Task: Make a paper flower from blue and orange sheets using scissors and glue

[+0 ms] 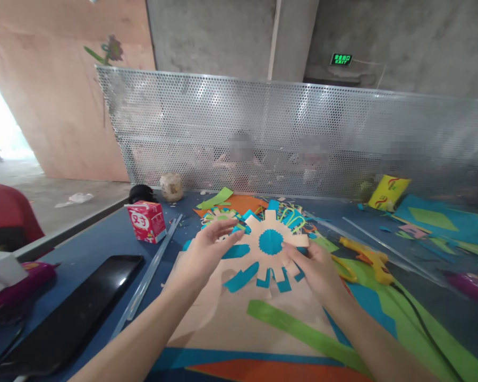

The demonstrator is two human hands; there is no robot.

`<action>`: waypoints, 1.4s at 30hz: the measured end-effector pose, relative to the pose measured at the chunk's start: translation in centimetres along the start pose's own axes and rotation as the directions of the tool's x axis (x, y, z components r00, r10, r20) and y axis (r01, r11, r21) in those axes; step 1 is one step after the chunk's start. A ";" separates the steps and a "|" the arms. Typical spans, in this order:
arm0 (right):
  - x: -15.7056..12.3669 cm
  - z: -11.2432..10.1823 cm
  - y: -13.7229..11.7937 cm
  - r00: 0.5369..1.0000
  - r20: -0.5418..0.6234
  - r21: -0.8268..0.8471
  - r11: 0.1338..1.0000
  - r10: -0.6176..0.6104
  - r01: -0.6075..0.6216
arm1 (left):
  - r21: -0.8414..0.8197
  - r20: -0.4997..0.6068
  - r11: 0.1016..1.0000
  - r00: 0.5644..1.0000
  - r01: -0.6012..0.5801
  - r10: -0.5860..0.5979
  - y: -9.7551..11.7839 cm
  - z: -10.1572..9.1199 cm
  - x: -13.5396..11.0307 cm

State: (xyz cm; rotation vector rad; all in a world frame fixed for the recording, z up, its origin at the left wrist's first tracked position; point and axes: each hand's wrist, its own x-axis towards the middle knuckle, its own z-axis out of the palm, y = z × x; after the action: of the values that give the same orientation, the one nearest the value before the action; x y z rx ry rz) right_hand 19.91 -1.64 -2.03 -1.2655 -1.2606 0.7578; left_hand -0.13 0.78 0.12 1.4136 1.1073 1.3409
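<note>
A paper flower point(267, 245) of peach petals with a blue scalloped centre and blue strips is held just above the table. My left hand point(207, 248) grips its left edge, fingers curled over the petals. On the lower right edge my right hand point(317, 270) pinches it. Under it lies a peach paper sheet point(239, 318) with a green strip point(302, 331). A second, smaller paper flower point(222, 216) lies just behind my left hand.
A yellow glue gun point(368, 259) with a black cord lies right of my hands. A red carton point(146, 220), clear glue sticks point(153, 268) and a black phone point(69, 313) lie left. Coloured paper sheets and scraps cover the blue table. A perforated metal screen point(302, 138) stands behind, with people beyond it.
</note>
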 end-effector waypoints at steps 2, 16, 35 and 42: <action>0.3 0.0 0.5 0.999 0.016 0.136 0.990 0.039 -0.041 | -0.040 -0.035 0.999 0.999 0.003 -0.005 0.4 -0.1 0.1; 0.5 0.1 -1.0 0.930 0.299 0.431 0.839 0.214 -0.332 | 0.066 0.058 0.982 0.982 0.178 -0.182 -1.7 -0.4 0.1; 5.1 1.1 -7.9 0.877 0.459 -0.169 0.956 -0.140 0.241 | -0.184 0.082 0.982 0.997 0.031 -0.016 1.6 -3.1 1.3; 6.8 4.2 -9.0 0.768 0.640 -0.025 1.000 0.021 -0.006 | -0.365 0.150 0.930 0.989 0.040 0.017 1.3 -3.5 1.3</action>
State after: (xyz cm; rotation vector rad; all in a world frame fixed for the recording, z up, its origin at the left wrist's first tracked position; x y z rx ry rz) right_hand 15.53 3.97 7.69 -1.0570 -1.8105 1.2603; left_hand -3.57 1.82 1.84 1.2048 0.7177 1.3275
